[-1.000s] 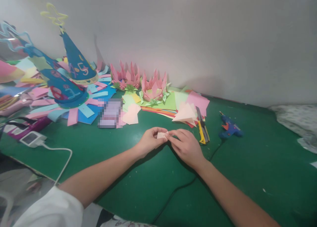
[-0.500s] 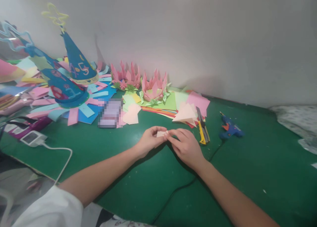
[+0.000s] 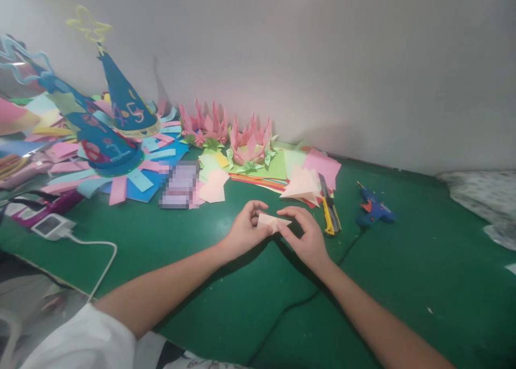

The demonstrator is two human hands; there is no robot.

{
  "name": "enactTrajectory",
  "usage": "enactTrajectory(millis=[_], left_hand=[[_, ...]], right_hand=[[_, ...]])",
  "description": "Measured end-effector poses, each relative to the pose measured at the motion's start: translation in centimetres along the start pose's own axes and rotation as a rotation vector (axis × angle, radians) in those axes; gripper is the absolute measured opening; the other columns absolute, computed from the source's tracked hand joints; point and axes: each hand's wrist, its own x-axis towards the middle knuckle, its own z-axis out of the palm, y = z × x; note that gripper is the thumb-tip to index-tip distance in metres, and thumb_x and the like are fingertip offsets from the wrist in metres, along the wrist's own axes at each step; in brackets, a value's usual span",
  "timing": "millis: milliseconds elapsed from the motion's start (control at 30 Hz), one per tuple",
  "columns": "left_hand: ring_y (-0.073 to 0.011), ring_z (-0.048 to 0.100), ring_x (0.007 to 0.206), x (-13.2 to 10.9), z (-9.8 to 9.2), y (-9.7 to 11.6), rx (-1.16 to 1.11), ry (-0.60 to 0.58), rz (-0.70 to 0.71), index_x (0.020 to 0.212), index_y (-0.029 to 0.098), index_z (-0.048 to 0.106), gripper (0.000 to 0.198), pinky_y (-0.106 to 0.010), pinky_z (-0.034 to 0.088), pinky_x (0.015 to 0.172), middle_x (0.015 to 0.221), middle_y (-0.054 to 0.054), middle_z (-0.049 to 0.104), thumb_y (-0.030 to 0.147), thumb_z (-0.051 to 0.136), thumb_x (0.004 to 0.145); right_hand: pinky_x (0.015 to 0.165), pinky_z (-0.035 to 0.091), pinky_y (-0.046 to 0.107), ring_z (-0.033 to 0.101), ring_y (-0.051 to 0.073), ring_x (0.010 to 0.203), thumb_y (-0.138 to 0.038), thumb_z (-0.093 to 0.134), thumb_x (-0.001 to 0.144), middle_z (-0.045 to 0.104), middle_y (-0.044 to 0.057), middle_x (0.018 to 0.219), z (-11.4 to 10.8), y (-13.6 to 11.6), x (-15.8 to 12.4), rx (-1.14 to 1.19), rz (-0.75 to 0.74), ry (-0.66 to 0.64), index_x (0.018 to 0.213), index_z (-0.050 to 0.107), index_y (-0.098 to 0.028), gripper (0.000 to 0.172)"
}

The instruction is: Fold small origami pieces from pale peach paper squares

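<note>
A small folded piece of pale pink paper [image 3: 274, 222] is held between my two hands above the green table [image 3: 226, 315]. My left hand [image 3: 246, 229] grips its left side, the thumb on the near face. At its right part, my right hand [image 3: 305, 232] presses the thumb on the near edge, with the index finger arched above. The paper's pointed right end shows between that thumb and finger. Beyond my hands lie pale pink folded sheets [image 3: 300, 185] and a yellow box cutter [image 3: 330, 213].
Two pink paper lotus flowers [image 3: 250, 143] stand by the wall, near stacked coloured paper [image 3: 278, 166]. Decorated blue cone hats [image 3: 127, 103] stand at left. A blue glue gun [image 3: 375, 210] lies at right, its black cord crossing the table. A white charger [image 3: 54, 225] sits at left.
My right fingers have spread and shifted right, exposing more of the folded paper and its pointed end. My left fingers have lifted slightly.
</note>
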Motion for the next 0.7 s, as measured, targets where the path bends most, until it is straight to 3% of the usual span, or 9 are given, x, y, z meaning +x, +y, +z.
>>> enactTrajectory(millis=[33,133,433,600,700], left_hand=[[-0.0027,0.049,0.055,-0.07,0.11,0.00,0.015,-0.002,0.008,0.093,0.018,0.041,0.045,-0.015,0.038,0.051,0.073,0.007,0.047,0.020,0.073,0.061],[-0.0015,0.045,0.052,-0.15,0.24,-0.07,0.044,-0.017,0.017,0.087,0.019,0.039,0.045,-0.015,0.035,0.049,0.071,0.007,0.045,0.027,0.074,0.061],[-0.0049,0.050,0.061,-0.08,-0.20,-0.08,0.030,-0.145,0.023,0.087,0.017,0.042,0.046,-0.019,0.038,0.058,0.076,0.004,0.049,0.035,0.075,0.061],[-0.0059,0.050,0.062,0.19,-0.56,0.05,0.069,-0.107,0.005,0.086,0.017,0.043,0.041,-0.020,0.038,0.061,0.072,0.004,0.053,0.030,0.074,0.062],[-0.0052,0.049,0.060,0.24,-0.60,0.25,0.034,-0.063,-0.019,0.086,0.017,0.043,0.041,-0.019,0.037,0.059,0.071,0.005,0.053,0.026,0.074,0.061]], right_hand=[[0.075,0.046,0.035,0.058,0.020,0.082,-0.024,0.059,0.081,0.064,0.005,0.083,0.10,-0.05,0.00,0.031,0.027,-0.026,0.083,0.061,-0.021,0.004],[0.065,0.045,0.030,0.057,0.017,0.070,-0.025,0.056,0.083,0.060,0.002,0.071,0.35,-0.18,-0.02,0.133,0.096,-0.090,0.070,0.057,-0.020,0.015],[0.060,0.041,0.028,0.052,0.015,0.065,-0.024,0.056,0.083,0.054,0.001,0.067,0.12,-0.27,0.07,0.228,0.106,-0.147,0.066,0.056,-0.019,0.017],[0.062,0.042,0.028,0.052,0.015,0.066,-0.027,0.057,0.082,0.054,0.001,0.068,0.20,-0.08,0.08,0.249,0.142,-0.150,0.066,0.056,-0.019,0.018],[0.059,0.042,0.026,0.053,0.015,0.064,-0.035,0.056,0.083,0.056,0.001,0.067,0.27,0.17,0.04,0.293,0.259,-0.167,0.068,0.058,-0.019,0.022]])
